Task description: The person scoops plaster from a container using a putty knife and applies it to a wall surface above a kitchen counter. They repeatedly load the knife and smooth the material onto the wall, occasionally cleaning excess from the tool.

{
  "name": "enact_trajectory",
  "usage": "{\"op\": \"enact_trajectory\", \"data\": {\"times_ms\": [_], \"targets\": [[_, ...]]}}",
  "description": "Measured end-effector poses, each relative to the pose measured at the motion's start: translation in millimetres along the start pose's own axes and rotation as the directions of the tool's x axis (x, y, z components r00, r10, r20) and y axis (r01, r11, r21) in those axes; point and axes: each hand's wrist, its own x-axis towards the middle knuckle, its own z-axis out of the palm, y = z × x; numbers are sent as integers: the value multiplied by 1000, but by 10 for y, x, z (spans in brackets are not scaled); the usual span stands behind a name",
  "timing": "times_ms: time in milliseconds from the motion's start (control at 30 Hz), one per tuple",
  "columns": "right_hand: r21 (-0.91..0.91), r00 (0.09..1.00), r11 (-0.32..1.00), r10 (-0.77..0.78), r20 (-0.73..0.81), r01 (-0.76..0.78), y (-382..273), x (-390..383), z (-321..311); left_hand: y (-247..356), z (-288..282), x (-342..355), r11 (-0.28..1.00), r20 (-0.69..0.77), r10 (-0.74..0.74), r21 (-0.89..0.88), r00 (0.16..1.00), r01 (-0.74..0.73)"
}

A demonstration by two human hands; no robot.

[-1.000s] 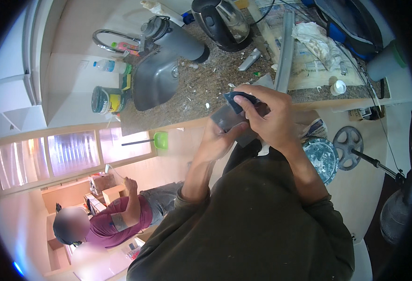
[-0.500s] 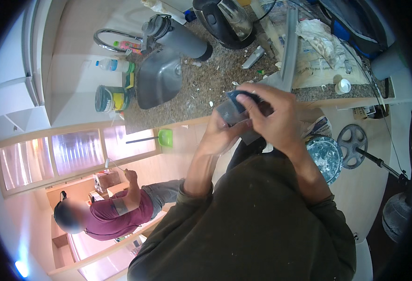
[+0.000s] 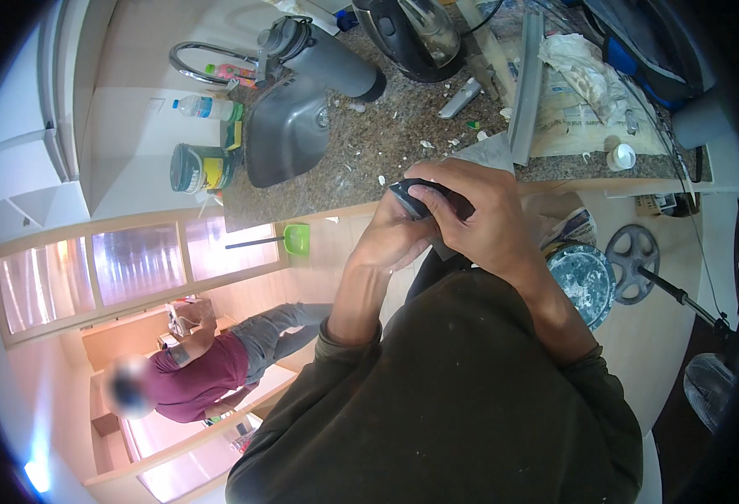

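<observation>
Both hands meet in front of my body, at the near edge of the counter. Between them is a small dark blue-grey piece (image 3: 411, 199) that looks like a folded sheet; its exact kind is unclear. My right hand (image 3: 483, 214) grips it with thumb and bent fingers. My left hand (image 3: 390, 235) is closed around its lower left part, and the palms hide much of the piece. Beyond the hands, a grey sheet (image 3: 489, 151) lies on the speckled counter (image 3: 361, 160).
Around the sink (image 3: 281, 151) stand a grey bottle (image 3: 331, 63) and a kettle (image 3: 420, 42). A long grey metal strip (image 3: 527, 92) lies farther right. Below the counter sits a plaster-smeared bucket (image 3: 582, 281). At left, another person (image 3: 205, 374) stands by shelving.
The dark piece, turned up with a paler grey face showing before, is now folded down and more covered by my hands. The other person has turned and lowered an arm.
</observation>
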Motion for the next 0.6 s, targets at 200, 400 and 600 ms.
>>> {"op": "enact_trajectory", "data": {"times_ms": [200,400,600], "targets": [[72,993,992,104,59,-108,-21,15,16,43,34,-35,1000,-54,-3,16,999,3],[462,932,836,358,-48,-297,251,-111,-39,-50,151,37,968,-202,210,181,957,-174],[483,858,793,493,-147,-373,687,-406,-190,-333,-524,53,968,-460,177,239,870,-70]]}}
